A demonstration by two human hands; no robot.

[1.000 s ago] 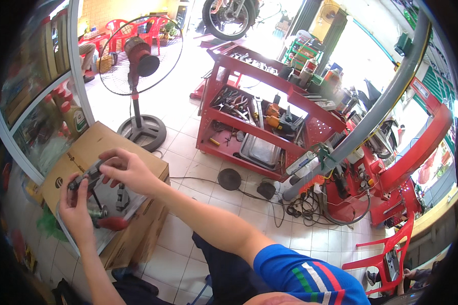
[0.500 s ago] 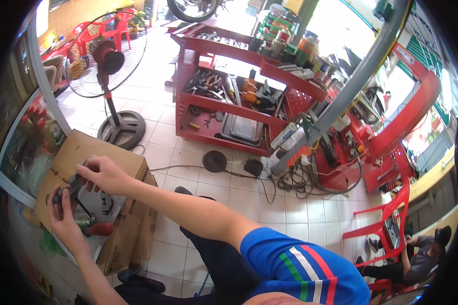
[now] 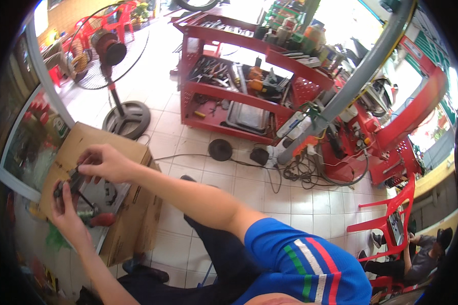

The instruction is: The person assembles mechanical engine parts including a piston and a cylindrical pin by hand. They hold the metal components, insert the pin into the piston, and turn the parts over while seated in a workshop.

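Note:
Over a cardboard box at the lower left, both of my hands are at one small dark grey metal part (image 3: pixel 75 180). My left hand (image 3: pixel 70 213) supports its lower end, thumb up along it and fingers curled round the far side. My right hand (image 3: pixel 106 163) pinches its upper end with bent fingertips. A thin dark rod (image 3: pixel 86 200) slants down from near the part; whether it is joined to it I cannot tell. Below lie a shallow grey tray (image 3: pixel 118 207), a silvery block-like piece (image 3: pixel 109 191) in it, and a red-handled object (image 3: pixel 103 219), its kind unclear.
The cardboard box (image 3: pixel 132 223) bears the tray. Beyond it stands a pedestal fan (image 3: pixel 109 51). A red tool cart (image 3: pixel 234 109) holds many hand tools. Cables (image 3: pixel 303 170) lie on the tiles by a grey post (image 3: pixel 336 96). A seated person (image 3: pixel 427 254) is at the right near a red chair (image 3: pixel 387 223).
My view has shifted slightly, so the scene sits a little higher and further right. My right hand has lifted a little with its fingers more bent; both hands remain at the dark metal part.

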